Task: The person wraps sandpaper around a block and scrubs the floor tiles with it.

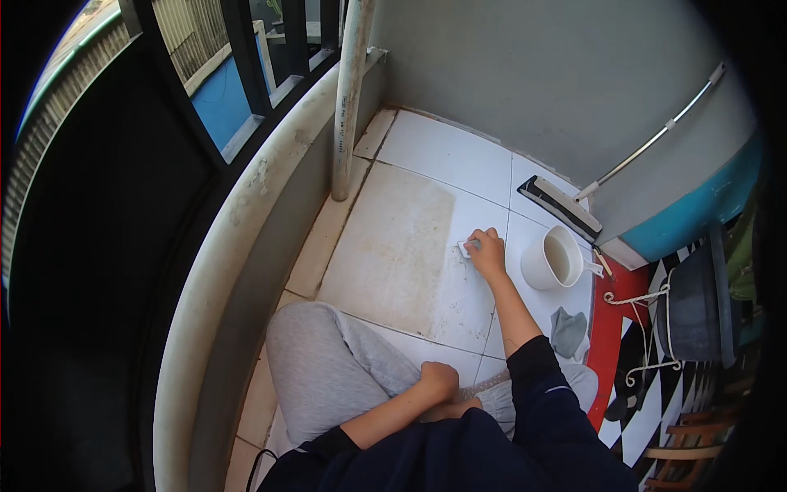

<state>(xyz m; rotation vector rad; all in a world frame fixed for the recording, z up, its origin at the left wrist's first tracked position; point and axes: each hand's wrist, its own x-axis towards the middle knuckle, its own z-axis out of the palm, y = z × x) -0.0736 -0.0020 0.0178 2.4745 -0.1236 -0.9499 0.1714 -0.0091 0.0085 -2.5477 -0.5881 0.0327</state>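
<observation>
Grey trousers (pixel 307 369) nearest, legs folded on the floor. Left hand (pixel 440 382) held low in front of the body, fingers curled into a loose fist; nothing is seen in it, though the palm is hidden. Grey cloth (pixel 568 330) left crumpled to the right of the right forearm.

Ahead, a large floor tile (pixel 385 254) is covered mostly by a brownish stain; along its right side a whiter strip is shown, specked with dark crumbs. A small pale block (pixel 463 249) is gripped in the right hand (pixel 488 252) and held at the tile, by the stain's right edge. Its exact kind cannot be told.

Scrubbing of the tile is judged to be in hand, only partly done. For the next move, firm, flat pressure leftward into the stain would be called for.

White scoop (pixel 534 261) with cloudy water (pixel 561 262) stood to the right, within reach. Beyond it, a floor wiper (pixel 561 209) is leaned against the grey wall (pixel 533 74).
</observation>
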